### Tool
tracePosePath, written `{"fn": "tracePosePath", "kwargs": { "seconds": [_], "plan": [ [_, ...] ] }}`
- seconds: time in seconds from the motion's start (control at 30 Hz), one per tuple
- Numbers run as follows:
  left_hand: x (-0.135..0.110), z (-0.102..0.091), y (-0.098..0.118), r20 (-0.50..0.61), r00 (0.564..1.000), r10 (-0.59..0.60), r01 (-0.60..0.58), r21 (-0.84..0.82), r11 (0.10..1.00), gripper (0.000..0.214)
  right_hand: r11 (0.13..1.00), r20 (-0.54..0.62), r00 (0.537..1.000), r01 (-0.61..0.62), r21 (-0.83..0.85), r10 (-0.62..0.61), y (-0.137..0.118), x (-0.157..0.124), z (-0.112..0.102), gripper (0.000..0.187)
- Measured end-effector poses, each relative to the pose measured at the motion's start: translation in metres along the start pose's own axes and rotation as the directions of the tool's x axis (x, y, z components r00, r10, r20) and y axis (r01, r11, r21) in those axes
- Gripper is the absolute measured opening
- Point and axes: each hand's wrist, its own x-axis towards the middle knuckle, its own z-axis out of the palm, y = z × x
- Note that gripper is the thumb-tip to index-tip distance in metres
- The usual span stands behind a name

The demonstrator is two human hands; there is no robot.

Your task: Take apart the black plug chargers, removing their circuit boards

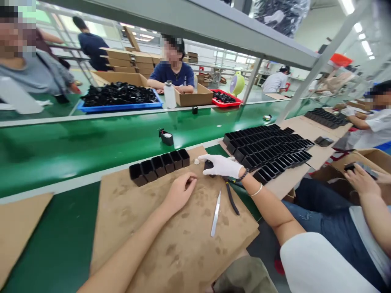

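My left hand (182, 190), bare, rests over the brown cardboard sheet (146, 240) with its fingers curled in; anything inside them is hidden. To its right, my right hand (224, 166) wears a white glove, its thumb and forefinger spread apart. Between them a small black box (208, 165) shows, partly covered by the thumb; a firm grip on it is not visible. Just below the gloved forefinger's tip lies a small white piece (196, 161). Silver tweezers (216, 213) and dark-handled pliers (232, 198) lie nearer me. Open black boxes (160, 166) form a row along the sheet's far edge.
Many black boxes (269, 148) fill cardboard to the right. A green conveyor belt (91, 138) runs across, carrying a black part (166, 138). Beyond are a blue tray (122, 106) and a red tray (227, 102) of black parts. Co-workers sit opposite and at my right.
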Motion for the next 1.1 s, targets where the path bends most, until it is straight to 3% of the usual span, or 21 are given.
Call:
{"fn": "tracePosePath", "kwargs": {
  "seconds": [0.2, 0.47, 0.57, 0.7, 0.87, 1.0, 1.1],
  "plan": [
    [0.002, 0.002, 0.000, 0.002, 1.000, -0.003, 0.003, 0.028, 1.000, 0.017, 0.996, -0.044, 0.999, -0.009, -0.093, 0.005, -0.003, 0.002, 0.003, 0.051],
    [0.002, 0.003, -0.003, 0.012, 1.000, 0.013, -0.013, 0.028, 1.000, 0.017, 0.967, -0.089, 0.996, -0.053, -0.251, 0.032, 0.010, -0.004, -0.009, 0.075],
    [0.002, 0.003, -0.004, -0.001, 1.000, 0.011, -0.011, 0.011, 1.000, 0.016, 0.959, -0.095, 0.995, -0.023, -0.283, -0.005, 0.015, -0.008, -0.015, 0.061],
    [0.002, 0.004, -0.004, -0.019, 1.000, 0.011, -0.012, -0.022, 1.000, 0.019, 0.985, -0.080, 0.996, 0.020, -0.170, -0.034, 0.006, -0.009, -0.013, 0.041],
    [0.001, 0.002, 0.000, -0.058, 0.998, 0.039, -0.042, -0.061, 0.997, 0.071, 0.992, -0.080, 0.996, 0.058, 0.110, -0.050, -0.029, -0.011, 0.013, 0.034],
    [0.002, 0.001, 0.004, -0.033, 0.997, -0.068, 0.070, 0.044, 0.997, 0.050, 0.986, -0.096, 0.995, 0.030, 0.164, -0.015, -0.044, -0.012, 0.029, 0.032],
    [0.002, 0.002, 0.008, -0.056, 0.994, -0.098, 0.106, 0.167, 0.980, 0.048, 0.984, -0.103, 0.995, 0.015, 0.180, 0.004, -0.045, -0.012, 0.029, 0.024]
  ]
}}
